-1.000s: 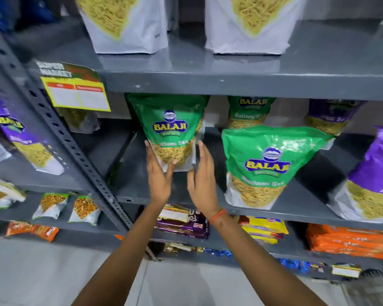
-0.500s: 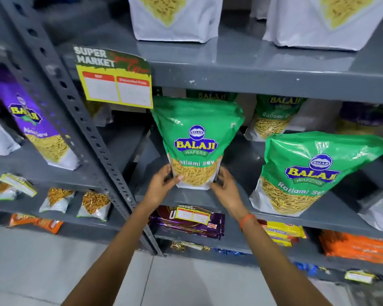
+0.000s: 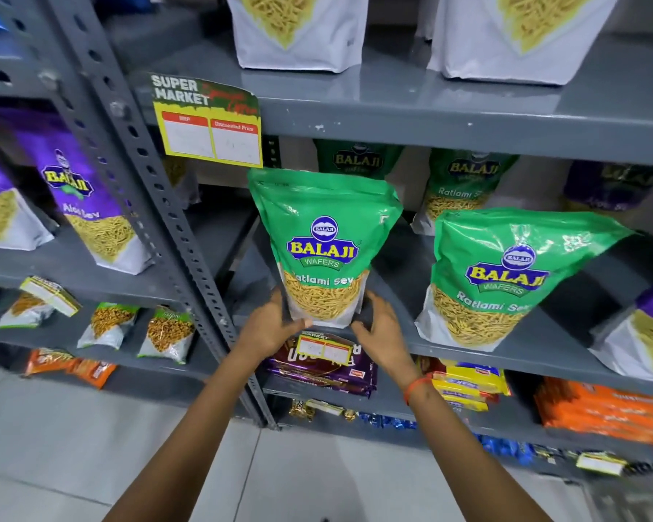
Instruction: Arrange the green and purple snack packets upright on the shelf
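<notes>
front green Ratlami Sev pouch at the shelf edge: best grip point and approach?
Grip the green pouch at its two lower side edges, coming from the front. It stands upright, its filled base looks firmest, and the left hand and right hand already bracket it there.

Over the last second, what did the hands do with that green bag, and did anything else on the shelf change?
Both hands slid from the sides of the green packet down to its bottom corners: the left hand and right hand now cup its base, and it has come forward towards the shelf's front edge, upright. The neighbouring green packet and the purple packet on the left stayed put.
</notes>
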A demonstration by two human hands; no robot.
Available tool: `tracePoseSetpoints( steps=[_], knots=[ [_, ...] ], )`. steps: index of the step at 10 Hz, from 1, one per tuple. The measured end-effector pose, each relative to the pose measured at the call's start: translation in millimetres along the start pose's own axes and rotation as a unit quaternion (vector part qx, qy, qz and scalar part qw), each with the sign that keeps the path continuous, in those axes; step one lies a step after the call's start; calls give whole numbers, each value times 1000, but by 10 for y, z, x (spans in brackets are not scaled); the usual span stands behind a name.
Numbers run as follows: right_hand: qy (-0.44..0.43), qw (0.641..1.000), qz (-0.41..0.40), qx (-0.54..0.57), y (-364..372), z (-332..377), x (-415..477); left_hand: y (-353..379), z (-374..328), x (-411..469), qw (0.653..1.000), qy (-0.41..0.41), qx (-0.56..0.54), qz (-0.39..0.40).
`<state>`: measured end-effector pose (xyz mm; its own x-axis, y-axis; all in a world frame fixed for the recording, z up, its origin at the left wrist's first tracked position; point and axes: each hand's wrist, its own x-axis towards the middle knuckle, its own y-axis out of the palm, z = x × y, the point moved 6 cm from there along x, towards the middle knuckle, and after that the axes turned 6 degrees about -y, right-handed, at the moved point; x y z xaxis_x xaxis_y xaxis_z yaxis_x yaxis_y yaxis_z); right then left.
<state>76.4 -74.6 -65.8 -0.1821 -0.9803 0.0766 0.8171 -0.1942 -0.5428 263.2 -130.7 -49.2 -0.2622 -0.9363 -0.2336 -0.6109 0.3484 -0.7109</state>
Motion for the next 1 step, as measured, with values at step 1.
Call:
tracePoseSetpoints(
  steps=[1],
  knots=[
    [18,985,64,-157,-187,105,-56,-18,-406,-260,979,-53,196,-15]
  ],
)
